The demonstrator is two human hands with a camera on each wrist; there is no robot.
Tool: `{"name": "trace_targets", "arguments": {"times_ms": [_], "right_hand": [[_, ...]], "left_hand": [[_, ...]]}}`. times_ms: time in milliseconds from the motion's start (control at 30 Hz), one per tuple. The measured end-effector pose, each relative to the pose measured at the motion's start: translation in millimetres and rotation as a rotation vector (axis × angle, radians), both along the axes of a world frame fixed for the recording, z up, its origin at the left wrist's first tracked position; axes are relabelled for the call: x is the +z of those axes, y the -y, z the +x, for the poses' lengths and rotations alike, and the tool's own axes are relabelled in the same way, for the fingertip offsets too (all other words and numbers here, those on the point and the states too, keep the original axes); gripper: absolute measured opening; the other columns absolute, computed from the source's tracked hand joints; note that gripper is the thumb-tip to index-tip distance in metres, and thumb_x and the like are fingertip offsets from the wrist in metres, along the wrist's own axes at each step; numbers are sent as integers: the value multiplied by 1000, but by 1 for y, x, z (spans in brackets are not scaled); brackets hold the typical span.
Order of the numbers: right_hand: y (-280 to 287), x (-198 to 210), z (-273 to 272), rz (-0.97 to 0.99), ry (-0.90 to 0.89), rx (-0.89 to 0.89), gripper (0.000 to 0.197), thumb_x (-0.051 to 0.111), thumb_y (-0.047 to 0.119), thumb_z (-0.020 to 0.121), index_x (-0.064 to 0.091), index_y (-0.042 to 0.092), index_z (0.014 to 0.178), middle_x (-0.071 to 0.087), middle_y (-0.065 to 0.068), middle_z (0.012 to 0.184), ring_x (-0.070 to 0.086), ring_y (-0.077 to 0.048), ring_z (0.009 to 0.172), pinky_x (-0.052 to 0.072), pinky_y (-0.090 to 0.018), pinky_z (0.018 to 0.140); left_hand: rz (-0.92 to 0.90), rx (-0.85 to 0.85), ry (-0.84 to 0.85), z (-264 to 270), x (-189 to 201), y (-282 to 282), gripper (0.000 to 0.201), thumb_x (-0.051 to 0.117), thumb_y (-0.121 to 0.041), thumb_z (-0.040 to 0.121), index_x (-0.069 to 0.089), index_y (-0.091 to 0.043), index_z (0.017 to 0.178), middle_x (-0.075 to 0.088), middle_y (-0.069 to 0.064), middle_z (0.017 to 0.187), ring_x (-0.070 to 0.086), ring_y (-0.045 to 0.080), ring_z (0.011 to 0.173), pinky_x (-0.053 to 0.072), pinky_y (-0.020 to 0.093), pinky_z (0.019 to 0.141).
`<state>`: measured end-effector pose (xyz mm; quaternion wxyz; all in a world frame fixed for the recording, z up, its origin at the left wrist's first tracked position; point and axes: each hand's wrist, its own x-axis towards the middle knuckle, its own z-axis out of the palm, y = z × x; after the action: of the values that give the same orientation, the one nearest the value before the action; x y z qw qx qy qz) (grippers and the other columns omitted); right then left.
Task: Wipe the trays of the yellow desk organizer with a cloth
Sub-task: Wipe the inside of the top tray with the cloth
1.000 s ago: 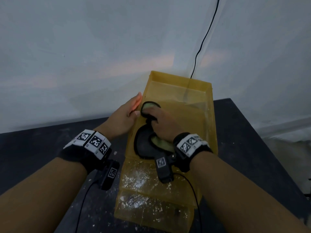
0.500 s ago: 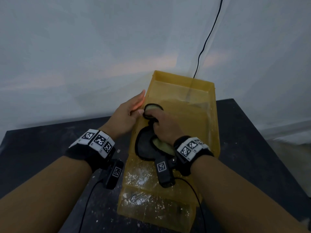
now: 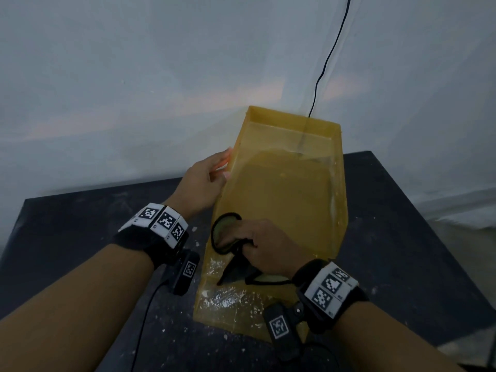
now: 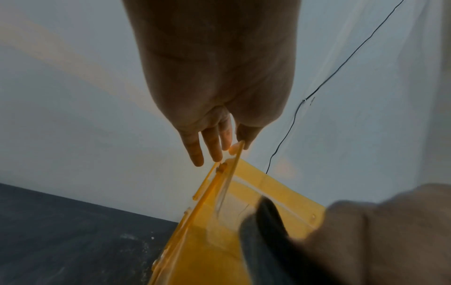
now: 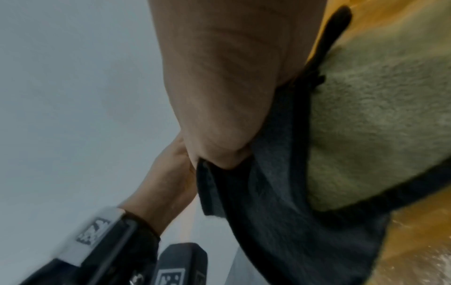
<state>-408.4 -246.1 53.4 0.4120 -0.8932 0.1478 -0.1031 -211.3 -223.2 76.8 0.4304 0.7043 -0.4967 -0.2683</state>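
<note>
My head view shows my right hand (image 3: 264, 247) gripping the cloth (image 3: 225, 233); the left wrist view shows my left hand (image 4: 219, 100) pinching the organizer (image 4: 207, 241) wall

The head camera is looking forward and down from above — taking in both forearms, the yellow desk organizer (image 3: 284, 200) and the dark table (image 3: 80, 237) against a pale wall. The left wrist camera is peering along the left hand (image 4: 219, 77) at the organizer's side wall, very near. The right wrist camera is sitting closer still — blurred, probably facing leftward — sharing the cloth (image 5: 366, 125) and organizer with both other views
</note>
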Motion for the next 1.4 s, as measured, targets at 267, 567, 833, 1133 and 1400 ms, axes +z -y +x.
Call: {"name": "trace_targets", "arguments": {"times_ms": [267,567,833,1133,1400], "right_hand": [[10,30,-21,403,198,-864,44,48,-4,96,70,28,116,69,21,103,61,0,100,48,-11,84],[60,-1,0,79,-217,-1029,67,45,-3,99,15,6,159,16,-12,164,14,-30,152,30,-43,120],[127,-4,8,-5,-231,-1090,60,44,3,95,27,-2,152,27,-21,158,20,-36,148,19,-46,122],[178,-4,17,-28,-277,-919,53,42,2,96,35,-1,149,36,-20,154,32,-35,142,28,-38,115],[192,1,44,-95,-325,-650,58,43,8,100,30,8,156,31,-12,162,28,-28,150,23,-36,120]], "left_hand": [[74,-13,55,4,5,2,59,58,-13,96,38,-27,150,48,5,147,49,18,132,41,26,100],[198,-12,211,-7,3,36,54,41,-13,101,30,-20,153,41,3,153,42,24,137,34,30,105],[238,-132,158,5,8,48,68,46,-3,96,21,-27,155,32,2,155,37,21,139,36,28,100],[229,-183,-3,12,19,70,79,57,3,92,18,-28,154,28,-4,155,33,9,131,38,28,91],[231,-226,-6,17,10,66,79,55,-7,96,13,-42,152,20,-6,157,28,18,143,38,30,96]]}}
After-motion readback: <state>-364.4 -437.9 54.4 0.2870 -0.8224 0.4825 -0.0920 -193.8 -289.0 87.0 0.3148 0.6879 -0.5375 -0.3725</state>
